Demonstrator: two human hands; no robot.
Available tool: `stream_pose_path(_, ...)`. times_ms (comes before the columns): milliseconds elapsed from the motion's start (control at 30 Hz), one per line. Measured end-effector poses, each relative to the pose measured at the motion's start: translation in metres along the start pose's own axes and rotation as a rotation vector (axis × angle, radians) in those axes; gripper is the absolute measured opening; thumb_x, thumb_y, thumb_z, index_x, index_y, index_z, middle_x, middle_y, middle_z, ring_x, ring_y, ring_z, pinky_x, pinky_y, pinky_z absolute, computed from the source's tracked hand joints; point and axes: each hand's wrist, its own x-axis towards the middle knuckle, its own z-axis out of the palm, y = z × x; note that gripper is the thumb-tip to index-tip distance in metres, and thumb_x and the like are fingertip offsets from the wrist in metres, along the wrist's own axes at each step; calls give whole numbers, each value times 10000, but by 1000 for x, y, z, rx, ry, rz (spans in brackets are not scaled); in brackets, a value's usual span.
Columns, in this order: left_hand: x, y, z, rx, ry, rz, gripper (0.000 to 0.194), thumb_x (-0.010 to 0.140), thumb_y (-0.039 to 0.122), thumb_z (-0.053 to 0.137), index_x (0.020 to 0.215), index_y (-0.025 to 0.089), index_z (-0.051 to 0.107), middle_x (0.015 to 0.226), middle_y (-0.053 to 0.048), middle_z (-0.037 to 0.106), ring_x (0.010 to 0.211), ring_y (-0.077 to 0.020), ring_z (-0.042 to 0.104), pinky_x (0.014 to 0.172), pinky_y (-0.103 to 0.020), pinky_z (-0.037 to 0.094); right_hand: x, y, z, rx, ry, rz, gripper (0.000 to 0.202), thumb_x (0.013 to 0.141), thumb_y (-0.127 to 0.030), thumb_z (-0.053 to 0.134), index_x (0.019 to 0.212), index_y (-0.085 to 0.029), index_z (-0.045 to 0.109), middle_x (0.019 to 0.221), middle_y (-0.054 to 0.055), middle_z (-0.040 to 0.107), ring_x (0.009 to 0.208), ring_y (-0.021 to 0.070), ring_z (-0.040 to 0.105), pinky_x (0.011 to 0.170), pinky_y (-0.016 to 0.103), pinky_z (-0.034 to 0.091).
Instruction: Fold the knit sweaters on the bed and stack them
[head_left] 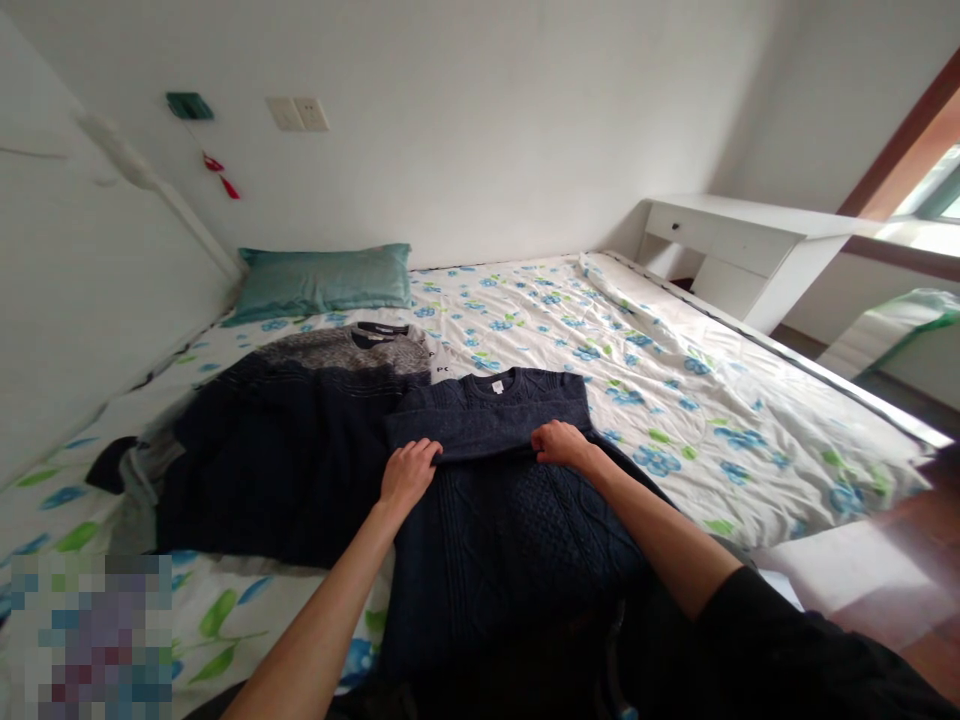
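A dark navy cable-knit sweater [517, 540] lies on the bed in front of me, its collar and label facing away. A smoother navy band of cloth lies across its upper part. My left hand [411, 470] has its fingers closed on the left end of this band's near edge. Farther right along the same edge, my right hand [559, 443] pinches the cloth. To the left, a second sweater [277, 450], grey at the shoulders and dark below, lies spread out and touches the navy one.
The bed [645, 370] has a white sheet with blue flowers. A green pillow [322, 280] rests against the wall at the back left. At the right stands a white desk [720, 240] with a drawer. A blurred patch covers the lower left corner.
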Motion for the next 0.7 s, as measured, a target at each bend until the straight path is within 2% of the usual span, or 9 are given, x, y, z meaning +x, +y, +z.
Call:
stream_pose_path(100,-1,3,-1,20,-20,25,293,962,112,636,1161,281,769,1227,-93,763,1208,-314,639,1037,-419,488,1,9,6,0,-36,-19,300,927,-234,761,1210,-284,846,1242,26,820,1156,214,759,910,240,522)
stream_pose_path(267,-3,1,6,78,5,17,542,899,25,589,1359,264,746,1371,-117,728,1266,-326,612,1060,-421,493,5,11,19,-9,-59,1,336,914,-151,732,1200,-284,847,1269,31,811,1173,208,753,930,238,517)
stream_pose_path(367,-1,-3,4,55,37,0,486,911,32,576,1294,250,780,1310,-123,754,1225,-330,638,1070,-430,500,7,12,22,3,-48,19,320,922,-169,736,1198,-288,846,1229,31,819,1143,208,761,905,240,514)
stream_pose_path(500,5,-9,-11,39,45,1,311,926,124,652,1145,275,814,1211,-104,778,1186,-324,669,1051,-415,512,8,19,18,46,5,65,299,920,-240,763,1204,-285,846,1174,25,829,1079,203,770,860,233,511)
stream_pose_path(600,7,-14,-21,41,-49,-7,187,893,199,736,1034,282,825,1157,-86,784,1168,-317,684,1026,-395,520,9,25,13,116,28,20,300,892,-220,774,1175,-268,861,1133,11,841,1043,186,771,845,214,510)
stream_pose_path(700,7,-24,-23,-27,-186,16,185,839,254,801,1014,294,848,1165,-74,801,1201,-331,691,1078,-418,519,10,36,11,191,-112,-35,221,863,-179,800,1054,-240,893,1027,-3,851,963,170,779,811,195,509)
